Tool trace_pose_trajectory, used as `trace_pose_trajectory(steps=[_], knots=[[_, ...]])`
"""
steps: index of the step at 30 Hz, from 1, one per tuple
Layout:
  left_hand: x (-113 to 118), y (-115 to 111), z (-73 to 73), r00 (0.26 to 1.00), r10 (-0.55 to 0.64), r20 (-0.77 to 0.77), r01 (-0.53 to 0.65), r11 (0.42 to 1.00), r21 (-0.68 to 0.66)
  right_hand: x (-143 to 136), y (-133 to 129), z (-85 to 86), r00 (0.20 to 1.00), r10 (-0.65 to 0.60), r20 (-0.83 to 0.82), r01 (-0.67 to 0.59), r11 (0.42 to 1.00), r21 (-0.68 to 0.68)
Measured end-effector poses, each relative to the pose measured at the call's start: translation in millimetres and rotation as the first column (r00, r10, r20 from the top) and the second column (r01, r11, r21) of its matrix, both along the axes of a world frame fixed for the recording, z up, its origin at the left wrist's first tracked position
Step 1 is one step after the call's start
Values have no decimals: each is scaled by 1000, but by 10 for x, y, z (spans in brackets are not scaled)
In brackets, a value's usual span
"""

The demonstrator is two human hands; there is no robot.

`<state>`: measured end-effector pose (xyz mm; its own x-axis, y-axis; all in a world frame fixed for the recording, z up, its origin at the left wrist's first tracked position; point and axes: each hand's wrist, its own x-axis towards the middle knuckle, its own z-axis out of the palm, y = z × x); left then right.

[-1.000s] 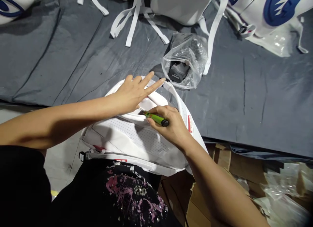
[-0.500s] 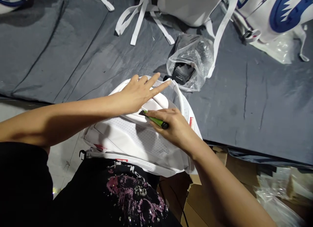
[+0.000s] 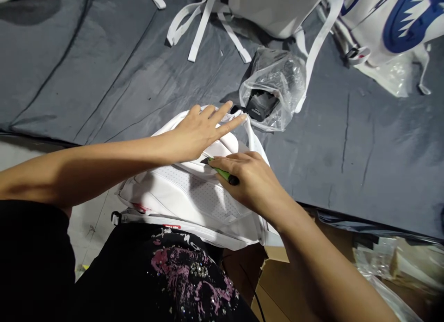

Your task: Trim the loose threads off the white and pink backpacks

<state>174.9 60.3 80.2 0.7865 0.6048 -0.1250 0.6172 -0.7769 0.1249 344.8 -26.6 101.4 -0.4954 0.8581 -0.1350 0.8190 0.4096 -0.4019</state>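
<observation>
A white backpack with perforated panels lies partly on the table edge and against my lap. My left hand rests flat across its upper part, fingers spread, holding nothing. In my right hand is a slim green utility knife with a black end. Its dark front end points left at the bag's white fabric, just below my left hand. Whether the tip touches the fabric is hard to make out.
A clear plastic bag holding a black item lies just past the backpack. Farther back are a grey-white bag with loose straps and a white bag with blue print. A cardboard box and plastic wrap sit below the table's edge.
My right hand and the knife have shifted slightly to the right along the backpack. My left hand stays spread on it. The view has shifted a little.
</observation>
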Motion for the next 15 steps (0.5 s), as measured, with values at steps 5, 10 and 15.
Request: trace_pose_trajectory(steps=[5, 10, 15], knots=[[-11, 0, -21, 1000, 6, 10, -5, 1000, -26, -29, -18, -18, 998, -58, -11, 58, 998, -23], [-11, 2, -2, 1000, 2, 23, -1, 999, -38, -88, -58, -44, 983, -146, -107, 141, 989, -48], [-11, 4, 21, 1000, -3, 17, 4, 999, -41, -137, -91, -60, 975, -203, -84, 204, 979, 0]])
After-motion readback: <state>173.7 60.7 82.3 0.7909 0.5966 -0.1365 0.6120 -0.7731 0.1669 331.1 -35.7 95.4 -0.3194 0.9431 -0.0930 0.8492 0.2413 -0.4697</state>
